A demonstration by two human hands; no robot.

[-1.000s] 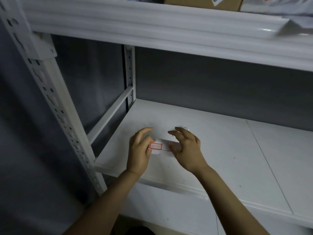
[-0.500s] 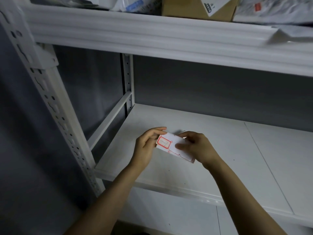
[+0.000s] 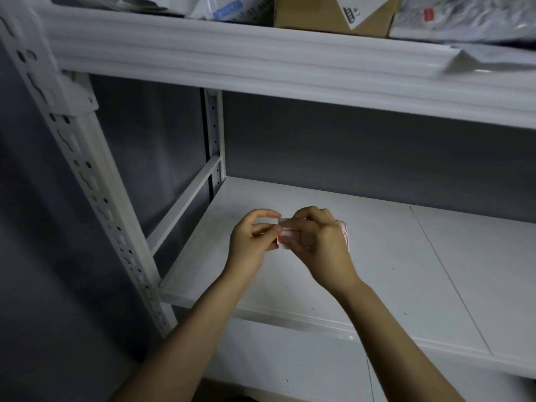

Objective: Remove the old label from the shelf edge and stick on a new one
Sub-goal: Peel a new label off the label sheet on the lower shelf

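Nearest the camera: two bare forearms, reaching forward from the bottom edge.

Left hand (image 3: 252, 236) at the left end of a small white paper label sheet (image 3: 287, 235) printed with red-outlined stickers, thumb and forefinger pinching that end. Right hand (image 3: 319, 242) curled round the right part of the label sheet, thumb on the near face and fingers behind. Red-edged right end of the sheet visible past the knuckles. Hands almost touching, with the label sheet between them, held in the air above the lower shelf and not resting on it. Any sticker lifted from the backing: cannot tell.

Below and behind the hands: white metal lower shelf board (image 3: 406, 256), with a seam between two panels at the right and a rounded front lip (image 3: 290, 317).

At the left: white perforated steel upright (image 3: 87, 169), with a white side rail (image 3: 185, 204) running back to a rear upright (image 3: 214, 140). Behind these: dark grey wall (image 3: 348, 149).

Above: white ribbed front edge of the upper shelf (image 3: 261, 62), with a glossy white flap (image 3: 464, 62) standing off it at the right.

On the upper shelf: brown cardboard box (image 3: 319, 13), with pale plastic-wrapped parcels (image 3: 464, 15) on either side.
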